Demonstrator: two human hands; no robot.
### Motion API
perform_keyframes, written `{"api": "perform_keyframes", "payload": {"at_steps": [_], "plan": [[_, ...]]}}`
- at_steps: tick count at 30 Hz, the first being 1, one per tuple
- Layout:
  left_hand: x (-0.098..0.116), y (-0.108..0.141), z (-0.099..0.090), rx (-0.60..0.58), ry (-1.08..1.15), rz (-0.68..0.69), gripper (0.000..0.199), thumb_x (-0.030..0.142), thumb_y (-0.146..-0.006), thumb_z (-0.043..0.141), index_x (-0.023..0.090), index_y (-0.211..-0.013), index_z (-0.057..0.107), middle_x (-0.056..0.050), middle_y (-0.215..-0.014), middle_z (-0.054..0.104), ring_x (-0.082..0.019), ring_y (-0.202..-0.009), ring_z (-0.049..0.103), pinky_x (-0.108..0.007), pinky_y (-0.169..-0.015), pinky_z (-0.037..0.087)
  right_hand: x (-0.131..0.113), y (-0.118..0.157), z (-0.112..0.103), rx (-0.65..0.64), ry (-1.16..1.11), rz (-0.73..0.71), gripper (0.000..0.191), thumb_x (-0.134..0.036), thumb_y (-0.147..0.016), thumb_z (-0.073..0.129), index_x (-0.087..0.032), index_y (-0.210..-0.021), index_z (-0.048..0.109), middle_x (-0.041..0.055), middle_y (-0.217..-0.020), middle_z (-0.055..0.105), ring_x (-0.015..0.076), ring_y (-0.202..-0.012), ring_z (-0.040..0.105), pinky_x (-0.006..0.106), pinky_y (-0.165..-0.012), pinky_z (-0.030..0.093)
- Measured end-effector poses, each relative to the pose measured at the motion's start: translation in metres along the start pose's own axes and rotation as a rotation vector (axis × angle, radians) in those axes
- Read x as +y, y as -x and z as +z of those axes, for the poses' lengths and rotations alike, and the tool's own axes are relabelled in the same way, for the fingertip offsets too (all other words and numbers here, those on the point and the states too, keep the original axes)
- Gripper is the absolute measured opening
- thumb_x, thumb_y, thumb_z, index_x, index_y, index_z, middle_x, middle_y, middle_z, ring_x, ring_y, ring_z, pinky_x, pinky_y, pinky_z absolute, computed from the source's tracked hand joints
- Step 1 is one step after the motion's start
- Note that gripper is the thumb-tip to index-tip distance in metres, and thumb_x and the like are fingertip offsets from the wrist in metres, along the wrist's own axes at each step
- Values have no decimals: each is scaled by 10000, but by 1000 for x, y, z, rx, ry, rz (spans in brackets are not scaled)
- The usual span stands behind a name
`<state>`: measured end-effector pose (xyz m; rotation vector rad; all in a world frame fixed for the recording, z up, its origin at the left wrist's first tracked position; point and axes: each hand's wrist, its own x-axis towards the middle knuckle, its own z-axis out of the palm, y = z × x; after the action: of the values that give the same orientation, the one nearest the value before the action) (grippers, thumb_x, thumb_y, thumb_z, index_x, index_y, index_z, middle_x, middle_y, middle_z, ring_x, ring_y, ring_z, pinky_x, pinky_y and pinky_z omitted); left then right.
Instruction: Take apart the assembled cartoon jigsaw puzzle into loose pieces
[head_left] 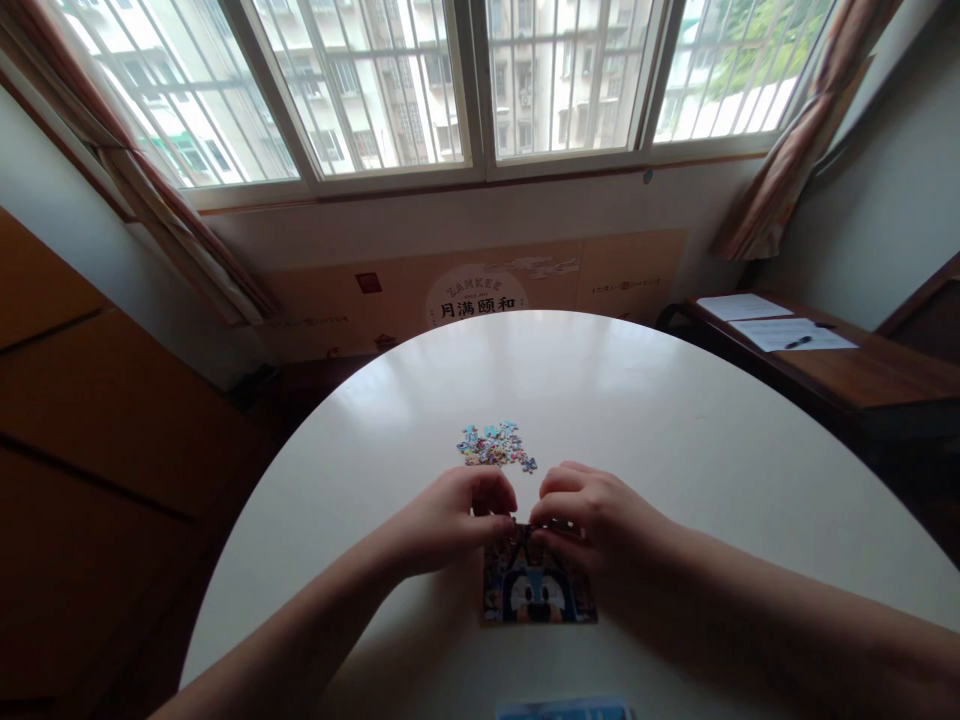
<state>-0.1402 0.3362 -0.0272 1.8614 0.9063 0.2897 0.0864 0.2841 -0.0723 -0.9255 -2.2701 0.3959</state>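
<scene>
From where I stand, a person sits at a round white table [697, 440] with both forearms laid across it, hands brought together over a small jigsaw puzzle [536, 595]. The puzzle lies flat just this side of the fingertips, its lower part showing a cartoon face in blue and white. The left hand [474, 508] comes in over its upper left corner, fingers bent and thumb at the top edge. The right hand [589, 508] covers the upper right corner, fingers curled over toward the thumb, the tips close to the left ones with a narrow gap between. Whether either hand is pinching a piece I can't tell; the fingers hide it. Just beyond the left hand sits a loose heap of puzzle pieces [491, 445], pale blue among mixed colours, apart from the puzzle. Nearer the person, well below both hands, a blue flat thing [566, 711] is cut off by the lower border of view. Over to the right, papers [791, 338] and a pen [799, 342] lie on a brown desk [892, 370].
</scene>
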Motion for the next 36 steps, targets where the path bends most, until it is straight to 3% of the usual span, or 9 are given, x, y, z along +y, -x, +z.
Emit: {"api": "perform_keyframes", "payload": {"at_steps": [8, 24, 36], "plan": [[0, 0, 0, -23, 87, -82, 167, 274, -706, 702, 144, -794, 643, -5, -726, 622, -152, -701, 553, -273, -631, 423, 1, 0, 1, 42, 35, -58, 123, -286, -932, 597, -204, -909, 685, 22, -858, 625, 125, -788, 550, 255, -694, 418], [-1, -1, 2, -13, 33, -107, 186, 304, -703, 698, 152, -801, 652, -18, -735, 644, -170, -707, 581, -283, -623, 432, -2, -1, 2, 65, 61, -87, 202, -282, -970, 529, -198, -875, 686, 17, -824, 623, 107, -722, 548, 241, -649, 418], [1, 0, 2, -51, 154, -133, 176, 287, -709, 695, 150, -807, 644, -20, -749, 670, -168, -724, 605, -278, -650, 451, -6, 0, 2, 70, 81, -102, 177, -243, -954, 547, -212, -906, 715, 23, -814, 641, 119, -741, 564, 248, -654, 422]]}}
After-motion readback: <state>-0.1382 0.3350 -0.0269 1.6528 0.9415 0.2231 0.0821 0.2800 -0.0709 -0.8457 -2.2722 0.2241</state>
